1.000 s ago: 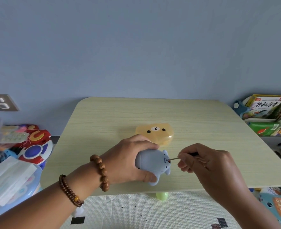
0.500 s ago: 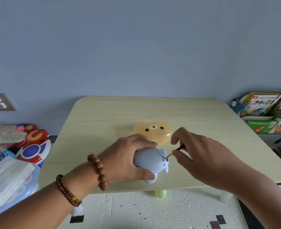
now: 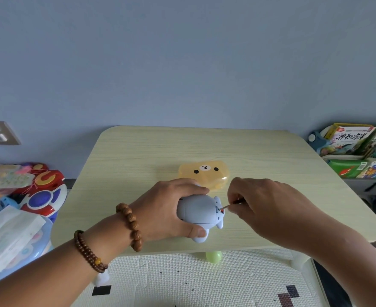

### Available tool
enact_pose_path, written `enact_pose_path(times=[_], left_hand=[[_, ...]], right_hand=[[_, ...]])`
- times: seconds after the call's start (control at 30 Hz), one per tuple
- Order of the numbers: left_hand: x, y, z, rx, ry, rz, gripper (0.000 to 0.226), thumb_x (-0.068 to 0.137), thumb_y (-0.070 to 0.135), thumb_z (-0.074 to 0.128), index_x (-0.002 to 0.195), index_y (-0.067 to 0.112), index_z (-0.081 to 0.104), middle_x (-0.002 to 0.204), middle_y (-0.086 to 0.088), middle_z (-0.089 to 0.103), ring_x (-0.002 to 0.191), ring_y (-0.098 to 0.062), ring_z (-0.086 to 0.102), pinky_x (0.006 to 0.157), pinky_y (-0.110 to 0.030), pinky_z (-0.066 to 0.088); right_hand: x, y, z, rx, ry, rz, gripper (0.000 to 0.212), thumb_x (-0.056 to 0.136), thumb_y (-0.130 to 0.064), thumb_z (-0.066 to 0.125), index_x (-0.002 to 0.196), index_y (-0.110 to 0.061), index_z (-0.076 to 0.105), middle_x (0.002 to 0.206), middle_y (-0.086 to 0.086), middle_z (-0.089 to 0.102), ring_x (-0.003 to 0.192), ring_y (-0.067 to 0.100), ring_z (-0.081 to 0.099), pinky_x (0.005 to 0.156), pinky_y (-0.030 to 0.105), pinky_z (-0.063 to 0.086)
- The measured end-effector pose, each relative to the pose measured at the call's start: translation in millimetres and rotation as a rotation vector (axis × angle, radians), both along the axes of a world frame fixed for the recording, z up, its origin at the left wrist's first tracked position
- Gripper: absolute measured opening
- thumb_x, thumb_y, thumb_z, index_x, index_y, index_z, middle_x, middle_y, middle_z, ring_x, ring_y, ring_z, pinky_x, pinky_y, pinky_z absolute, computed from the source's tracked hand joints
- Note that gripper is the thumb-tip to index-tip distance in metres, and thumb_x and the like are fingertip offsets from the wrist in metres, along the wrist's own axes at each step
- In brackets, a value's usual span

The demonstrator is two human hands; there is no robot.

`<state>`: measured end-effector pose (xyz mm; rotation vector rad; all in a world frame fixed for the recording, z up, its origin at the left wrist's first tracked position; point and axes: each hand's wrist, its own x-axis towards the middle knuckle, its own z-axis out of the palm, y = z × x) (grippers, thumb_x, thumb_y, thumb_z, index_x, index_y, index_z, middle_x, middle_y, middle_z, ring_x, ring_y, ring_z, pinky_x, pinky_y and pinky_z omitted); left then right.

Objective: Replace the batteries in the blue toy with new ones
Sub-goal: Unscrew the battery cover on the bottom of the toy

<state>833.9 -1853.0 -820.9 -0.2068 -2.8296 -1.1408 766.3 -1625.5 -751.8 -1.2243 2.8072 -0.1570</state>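
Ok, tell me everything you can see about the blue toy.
The blue toy is a small, rounded animal figure in pale grey-blue, smooth like plastic, with stubby limbs and a seam across its body. It rests near the front edge of the table. The left hand grips it, fingers over the far side, thumb on the near side. The thin screwdriver pinched in the right hand meets a small red spot at its right end.

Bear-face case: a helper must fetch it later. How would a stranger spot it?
On the pale wooden table, look just behind the blue toy the left hand holds. The orange translucent case lies there, alone in bearing a bear's face on its lid.
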Motion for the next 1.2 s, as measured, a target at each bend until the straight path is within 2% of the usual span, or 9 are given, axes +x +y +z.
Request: enact_pose_path(times=[0.17, 0.27, 0.33, 0.5, 0.6, 0.83, 0.93, 1.03, 1.2], left_hand=[[0.4, 1.4, 1.9, -0.001, 0.002, 0.005, 0.081, 0.058, 0.051, 0.092, 0.132, 0.036, 0.061, 0.133, 0.027, 0.054, 0.117, 0.004, 0.057, 0.097, -0.023, 0.051], [-0.1, 0.8, 2.2, 0.001, -0.010, 0.005, 0.082, 0.059, 0.050, 0.092, 0.133, 0.036, 0.060, 0.135, 0.026, 0.053, 0.118, 0.003, 0.056, 0.097, -0.023, 0.050], [0.7, 0.6, 2.5, -0.006, -0.013, 0.006, 0.082, 0.059, 0.049, 0.093, 0.133, 0.037, 0.060, 0.136, 0.027, 0.052, 0.117, 0.006, 0.056, 0.095, -0.015, 0.047], [0.7, 2.1, 4.7, -0.012, -0.025, 0.001, 0.080, 0.060, 0.049, 0.092, 0.132, 0.038, 0.059, 0.134, 0.028, 0.051, 0.116, 0.003, 0.056, 0.095, -0.019, 0.049], [-0.3, 3.0, 4.7, -0.019, -0.009, -0.003, 0.079, 0.059, 0.050, 0.091, 0.131, 0.037, 0.060, 0.131, 0.027, 0.053, 0.115, 0.003, 0.056, 0.095, -0.021, 0.050], [-1.8, 1.6, 2.9, -0.002, -0.004, 0.003, 0.081, 0.058, 0.051, 0.091, 0.131, 0.037, 0.061, 0.132, 0.030, 0.052, 0.116, 0.008, 0.056, 0.095, -0.018, 0.049], [-0.7, 0.3, 1.6, -0.006, -0.011, 0.006, 0.083, 0.057, 0.051, 0.092, 0.133, 0.039, 0.060, 0.134, 0.034, 0.049, 0.117, 0.011, 0.054, 0.096, -0.012, 0.047], [-1.2, -0.1, 0.8, 0.003, -0.015, 0.003, 0.083, 0.056, 0.052, 0.091, 0.132, 0.039, 0.060, 0.134, 0.033, 0.049, 0.118, 0.011, 0.054, 0.097, -0.014, 0.047], [-1.6, 2.5, 1.3, -0.003, -0.005, -0.001, 0.083, 0.055, 0.054, 0.090, 0.132, 0.040, 0.060, 0.127, 0.043, 0.045, 0.117, 0.013, 0.053, 0.096, -0.013, 0.047]], right_hand=[[-1.5, -5.9, -6.6, 0.064, 0.086, -0.027, 0.043, 0.101, -0.058, 0.038, 0.071, -0.027, 0.043, 0.067, -0.008, 0.047, 0.068, 0.019, 0.055, 0.061, 0.034, 0.044], [2.1, -6.2, -8.5, 0.018, -0.002, -0.065, 0.034, 0.098, -0.064, 0.039, 0.099, -0.035, 0.056, 0.078, -0.015, 0.055, 0.080, 0.016, 0.063, 0.067, 0.033, 0.049], [4.1, -3.7, -4.0, -0.008, -0.056, -0.061, 0.030, 0.094, -0.065, 0.047, 0.110, -0.039, 0.048, 0.083, -0.017, 0.057, 0.085, 0.014, 0.065, 0.071, 0.032, 0.052], [-1.1, -0.5, -2.4, -0.012, -0.045, -0.018, 0.015, 0.098, -0.044, 0.056, 0.092, -0.032, 0.049, 0.078, -0.016, 0.056, 0.074, 0.010, 0.059, 0.066, 0.030, 0.052], [0.3, -5.3, -4.0, -0.024, 0.002, -0.020, 0.018, 0.098, -0.044, 0.055, 0.086, -0.031, 0.052, 0.077, -0.015, 0.053, 0.072, 0.012, 0.058, 0.064, 0.032, 0.051], [1.4, -10.6, -6.8, 0.026, -0.021, -0.103, 0.034, 0.097, -0.062, 0.046, 0.102, -0.032, 0.061, 0.084, -0.009, 0.061, 0.084, 0.019, 0.065, 0.071, 0.034, 0.051], [0.9, -5.8, -0.7, 0.014, -0.125, -0.083, 0.023, 0.095, -0.056, 0.052, 0.106, -0.035, 0.049, 0.090, -0.008, 0.065, 0.083, 0.016, 0.064, 0.075, 0.035, 0.056], [-1.6, -3.3, 3.0, 0.055, -0.119, -0.063, 0.014, 0.098, -0.044, 0.051, 0.095, -0.030, 0.051, 0.083, -0.007, 0.060, 0.078, 0.016, 0.061, 0.069, 0.033, 0.052], [-4.7, -8.3, -1.9, 0.055, -0.004, -0.077, 0.040, 0.100, -0.056, 0.046, 0.082, -0.023, 0.059, 0.078, -0.004, 0.058, 0.076, 0.020, 0.060, 0.062, 0.032, 0.044]])
